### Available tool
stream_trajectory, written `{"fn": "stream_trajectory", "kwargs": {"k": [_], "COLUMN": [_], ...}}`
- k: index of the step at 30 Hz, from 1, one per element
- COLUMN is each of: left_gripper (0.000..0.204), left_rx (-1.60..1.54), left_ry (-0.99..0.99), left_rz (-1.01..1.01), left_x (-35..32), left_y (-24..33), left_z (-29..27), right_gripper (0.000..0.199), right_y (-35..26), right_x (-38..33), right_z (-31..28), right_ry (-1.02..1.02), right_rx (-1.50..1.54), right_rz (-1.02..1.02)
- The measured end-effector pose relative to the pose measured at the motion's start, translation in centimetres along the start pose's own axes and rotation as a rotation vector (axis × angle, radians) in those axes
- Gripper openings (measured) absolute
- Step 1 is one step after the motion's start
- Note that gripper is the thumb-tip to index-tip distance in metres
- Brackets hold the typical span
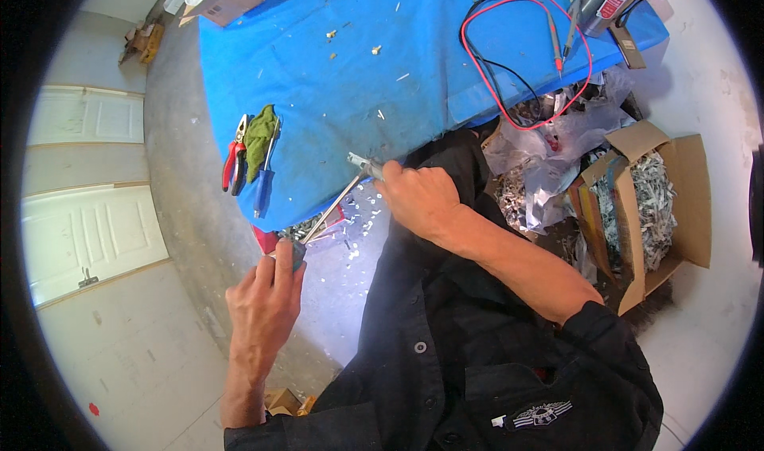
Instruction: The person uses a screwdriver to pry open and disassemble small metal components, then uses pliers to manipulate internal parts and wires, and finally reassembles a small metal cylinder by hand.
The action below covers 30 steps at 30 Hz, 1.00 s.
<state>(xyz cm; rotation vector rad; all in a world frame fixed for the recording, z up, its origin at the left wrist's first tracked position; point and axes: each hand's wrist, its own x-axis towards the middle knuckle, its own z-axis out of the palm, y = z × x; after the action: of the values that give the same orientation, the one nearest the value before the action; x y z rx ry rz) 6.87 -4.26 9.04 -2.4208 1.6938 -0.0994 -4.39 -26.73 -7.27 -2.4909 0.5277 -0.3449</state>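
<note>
My left hand (264,296) is closed around the dark handle of a screwdriver (336,203). Its long metal shaft slants up to the right, and the tip meets a small grey-white part (364,164) close to the table's near edge. Pinched in the fingers of my right hand (423,199) is that same part, whose exact kind I cannot make out. Left of it on the blue table cover (318,144) lie red-handled pliers (236,155), a crumpled green cloth (259,139) and a blue-handled screwdriver (265,182).
Below the table edge, a red bin (266,239) of metal pieces stands among white scraps. Looped test leads (589,59) and a steel tumbler (605,7) lie at the far right. Beside me on the right sits an open cardboard box (691,196) full of scrap.
</note>
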Motion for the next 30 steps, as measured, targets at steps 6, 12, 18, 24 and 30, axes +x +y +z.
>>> {"fn": "stream_trajectory", "kwargs": {"k": [6,12,18,24,30], "left_gripper": [0.038,0.032,0.029,0.033,0.037], "left_rx": [-0.264,-0.52,-0.657,-0.925,-0.884], "left_ry": [-0.019,0.006,-0.032,-0.178,-0.189], "left_rz": [-0.172,-0.311,-0.357,-0.396,-0.37], "left_x": [-0.6,-0.5,-0.8,-1.3,-1.5], "left_y": [0.4,1.0,0.7,-0.4,0.2], "left_z": [0.4,0.5,0.4,1.3,1.2], "right_gripper": [0.035,0.034,0.033,0.034,0.036], "right_y": [-0.3,0.2,1.2,2.6,1.5], "right_x": [0.3,-0.1,0.0,0.2,-0.4], "right_z": [-0.8,-1.0,-0.9,0.9,0.9], "right_ry": [-0.061,-0.123,-0.307,-0.326,-0.247], "right_rx": [0.082,0.336,0.915,0.875,0.545], "right_rz": [0.064,0.198,0.34,0.198,0.178]}}
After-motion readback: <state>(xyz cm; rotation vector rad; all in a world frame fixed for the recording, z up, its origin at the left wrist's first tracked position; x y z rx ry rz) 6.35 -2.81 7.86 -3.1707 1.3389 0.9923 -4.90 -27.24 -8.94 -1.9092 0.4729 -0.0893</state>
